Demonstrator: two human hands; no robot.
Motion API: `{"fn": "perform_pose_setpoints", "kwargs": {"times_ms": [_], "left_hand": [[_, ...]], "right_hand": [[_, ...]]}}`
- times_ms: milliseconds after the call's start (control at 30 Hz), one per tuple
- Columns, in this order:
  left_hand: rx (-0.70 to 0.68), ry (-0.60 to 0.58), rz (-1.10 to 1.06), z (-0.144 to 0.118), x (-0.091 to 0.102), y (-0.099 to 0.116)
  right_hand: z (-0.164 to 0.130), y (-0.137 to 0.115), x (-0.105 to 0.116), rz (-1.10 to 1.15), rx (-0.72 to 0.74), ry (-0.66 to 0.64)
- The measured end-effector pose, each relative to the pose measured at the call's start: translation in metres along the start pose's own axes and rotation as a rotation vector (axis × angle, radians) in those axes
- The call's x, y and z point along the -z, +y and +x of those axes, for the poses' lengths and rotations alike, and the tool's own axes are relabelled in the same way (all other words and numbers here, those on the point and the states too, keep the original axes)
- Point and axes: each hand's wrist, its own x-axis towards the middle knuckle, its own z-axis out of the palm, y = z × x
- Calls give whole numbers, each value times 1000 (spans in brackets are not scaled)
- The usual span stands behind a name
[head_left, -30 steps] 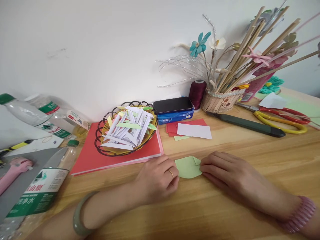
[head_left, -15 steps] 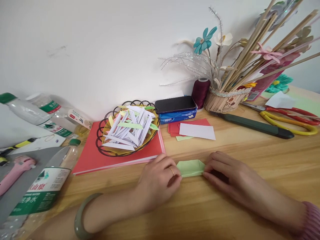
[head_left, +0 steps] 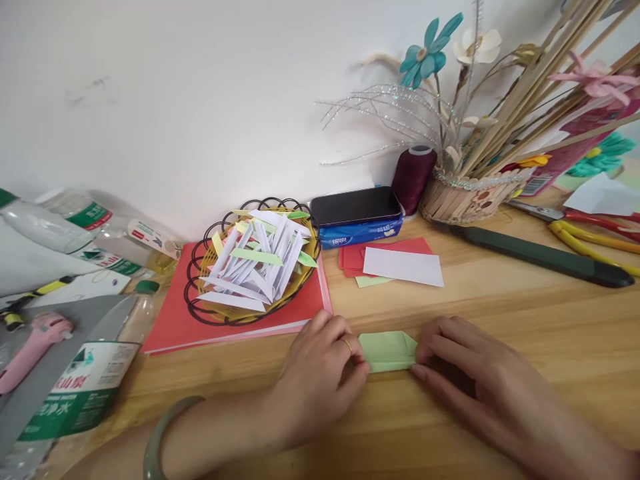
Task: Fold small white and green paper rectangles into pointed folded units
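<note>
A small piece of light green paper (head_left: 388, 351), with folded edges and slanted corners, lies on the wooden table between my two hands. My left hand (head_left: 327, 363), wearing a ring, pinches its left end. At the opposite end, the curled fingers and thumb of my right hand (head_left: 467, 380) grip the lower right corner. Behind the paper lie a white paper strip (head_left: 403, 266) and several red paper pieces (head_left: 351, 259). A round wicker basket (head_left: 197, 280) full of folded white, green and yellow paper pieces is at the back left.
Red paper sheets (head_left: 170, 313) lie under the basket. A phone (head_left: 355, 205) rests on a blue tissue pack (head_left: 360, 233), beside a spool of dark thread (head_left: 413, 180). Plastic bottles (head_left: 80, 383) and a pink glue gun (head_left: 35, 350) are on the left; a dark green-handled tool (head_left: 545, 253) and scissors (head_left: 595, 240) on the right.
The camera view has shifted slightly. Both hands keep hold of the green paper's ends, and its shape looks almost the same.
</note>
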Motion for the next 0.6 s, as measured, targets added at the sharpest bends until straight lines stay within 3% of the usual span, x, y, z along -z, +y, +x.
{"fn": "perform_pose_setpoints", "kwargs": {"times_ms": [367, 600], "left_hand": [[-22, 61, 6, 3, -5, 0], [-13, 63, 28, 6, -6, 1]], "right_hand": [[3, 0, -6, -118, 103, 177], [7, 3, -7, -138, 113, 182]]}}
